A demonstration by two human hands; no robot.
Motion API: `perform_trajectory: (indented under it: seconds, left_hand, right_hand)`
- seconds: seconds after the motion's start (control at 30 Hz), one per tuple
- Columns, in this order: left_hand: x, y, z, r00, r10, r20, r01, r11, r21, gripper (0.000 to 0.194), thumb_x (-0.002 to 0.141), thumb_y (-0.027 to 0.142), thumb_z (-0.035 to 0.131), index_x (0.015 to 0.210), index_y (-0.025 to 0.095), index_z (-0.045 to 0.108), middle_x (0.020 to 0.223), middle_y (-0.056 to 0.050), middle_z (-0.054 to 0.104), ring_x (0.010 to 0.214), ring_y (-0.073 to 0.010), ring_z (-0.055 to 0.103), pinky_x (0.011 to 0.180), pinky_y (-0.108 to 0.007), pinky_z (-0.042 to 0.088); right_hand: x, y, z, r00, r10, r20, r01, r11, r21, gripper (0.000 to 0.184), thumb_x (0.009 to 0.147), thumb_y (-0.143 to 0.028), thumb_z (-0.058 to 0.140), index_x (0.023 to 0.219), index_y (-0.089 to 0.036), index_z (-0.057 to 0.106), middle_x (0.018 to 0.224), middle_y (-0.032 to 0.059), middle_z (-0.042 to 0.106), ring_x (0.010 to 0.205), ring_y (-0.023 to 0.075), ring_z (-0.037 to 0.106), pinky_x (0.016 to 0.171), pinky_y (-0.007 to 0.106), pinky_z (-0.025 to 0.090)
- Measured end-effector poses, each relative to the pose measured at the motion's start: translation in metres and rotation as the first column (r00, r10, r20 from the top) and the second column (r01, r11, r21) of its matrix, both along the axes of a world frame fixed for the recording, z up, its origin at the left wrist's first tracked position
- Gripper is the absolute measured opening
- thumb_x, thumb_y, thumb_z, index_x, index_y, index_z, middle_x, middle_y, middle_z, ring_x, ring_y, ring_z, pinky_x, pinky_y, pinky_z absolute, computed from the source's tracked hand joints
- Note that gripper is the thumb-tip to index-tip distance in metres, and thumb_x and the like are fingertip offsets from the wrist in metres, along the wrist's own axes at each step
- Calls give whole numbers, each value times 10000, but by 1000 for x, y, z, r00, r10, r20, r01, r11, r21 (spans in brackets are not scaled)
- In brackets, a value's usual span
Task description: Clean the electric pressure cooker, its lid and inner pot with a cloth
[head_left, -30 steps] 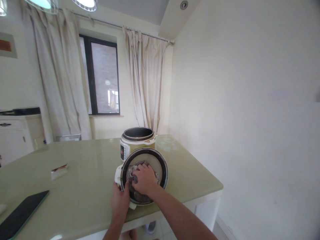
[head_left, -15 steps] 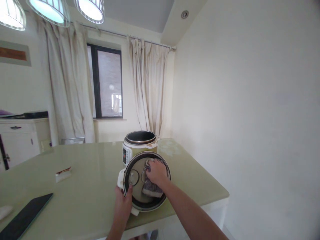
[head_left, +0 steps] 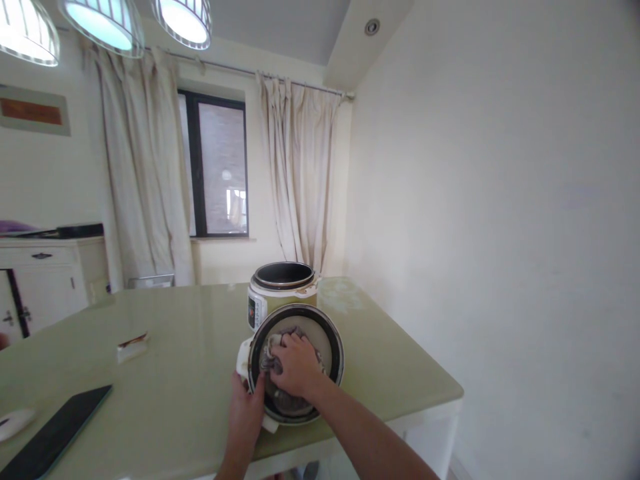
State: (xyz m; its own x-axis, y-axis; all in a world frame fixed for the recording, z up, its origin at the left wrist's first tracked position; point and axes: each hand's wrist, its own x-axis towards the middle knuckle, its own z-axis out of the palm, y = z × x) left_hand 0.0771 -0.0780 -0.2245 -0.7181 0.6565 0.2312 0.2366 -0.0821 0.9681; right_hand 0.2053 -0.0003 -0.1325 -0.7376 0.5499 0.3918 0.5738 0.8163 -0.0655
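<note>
A round cooker lid point(head_left: 327, 337) lies upturned on the pale green table point(head_left: 190, 373), its inner side facing me. My right hand point(head_left: 296, 365) presses a grey cloth point(head_left: 273, 347) against the inside of the lid, fingers closed on the cloth. My left hand point(head_left: 249, 408) grips the lid's near-left rim and steadies it. Just behind the lid stands the open electric cooker point(head_left: 281, 293) with its dark inner pot showing.
A dark tablet point(head_left: 55, 430) and a white object point(head_left: 15, 423) lie at the table's near left. A small packet point(head_left: 132, 347) sits mid-left. A white cabinet point(head_left: 50, 280) stands at far left, curtains and window behind. The wall runs close on the right.
My right hand with the cloth has swept across the lid's inside, from centre to the upper right and back to the centre-left. My left hand stays on the rim. The view has shifted slightly.
</note>
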Motion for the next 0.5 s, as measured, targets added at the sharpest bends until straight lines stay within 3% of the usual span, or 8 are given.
perform_trajectory:
  seconds: [0.13, 0.2, 0.3, 0.37, 0.4, 0.43, 0.5]
  left_hand:
    - [1, -2, 6, 999, 24, -23, -25, 999, -33, 592, 738, 743, 602, 1030, 235, 521, 902, -99, 747, 849, -324, 747, 740, -436, 583]
    - [2, -3, 8, 999, 18, -34, -20, 999, -40, 556, 768, 704, 588, 1049, 229, 522, 933, -109, 747, 872, -316, 748, 763, -432, 581]
    - [2, -4, 7, 998, 29, -59, -32, 998, -58, 500, 804, 649, 576, 1067, 227, 529, 975, -119, 747, 887, -311, 748, 785, -430, 576]
    - [2, -3, 4, 995, 49, -87, -56, 995, -85, 489, 824, 642, 564, 1079, 226, 542, 988, -115, 748, 850, -306, 746, 776, -435, 572]
    - [1, -3, 2, 993, 62, -103, -72, 993, -99, 494, 834, 644, 554, 1093, 223, 553, 986, -112, 749, 836, -305, 744, 771, -438, 572]
    - [1, -3, 1, 990, 74, -119, -87, 990, -111, 505, 845, 648, 542, 1109, 217, 564, 977, -109, 749, 832, -307, 743, 766, -440, 573]
    - [0, -2, -1, 984, 96, -153, -115, 986, -120, 529, 869, 636, 518, 1155, 196, 586, 972, -114, 751, 865, -315, 744, 772, -442, 581]
  right_hand:
    - [23, 6, -1, 995, 62, 82, -55, 995, -80, 393, 855, -539, 720, 1156, -289, 760, 1146, 77, 707, 1114, 293, 641, 971, 419, 497]
    - [33, 13, 1, 998, 26, 56, -18, 991, -130, 400, 864, -552, 715, 1160, -288, 760, 1132, 72, 713, 1084, 280, 658, 945, 389, 507]
    - [38, 24, 7, 972, -222, -77, 202, 957, -211, 333, 914, -509, 683, 1125, -261, 754, 1137, 92, 709, 1099, 286, 665, 957, 388, 507]
    - [33, 27, 12, 888, -409, -211, 351, 898, -265, 332, 915, -477, 707, 1160, -254, 734, 1196, 118, 689, 1177, 320, 640, 1006, 432, 496]
    - [29, 26, 15, 854, -442, -276, 363, 885, -293, 395, 889, -477, 748, 1217, -258, 714, 1236, 127, 673, 1218, 336, 621, 1030, 456, 489]
    - [26, 24, 17, 841, -420, -340, 320, 894, -313, 504, 854, -484, 794, 1294, -265, 682, 1284, 132, 655, 1257, 346, 602, 1056, 474, 481]
    - [23, 19, 19, 854, -254, -454, 118, 944, -307, 724, 798, -499, 856, 1437, -275, 600, 1379, 133, 615, 1323, 340, 568, 1116, 481, 459]
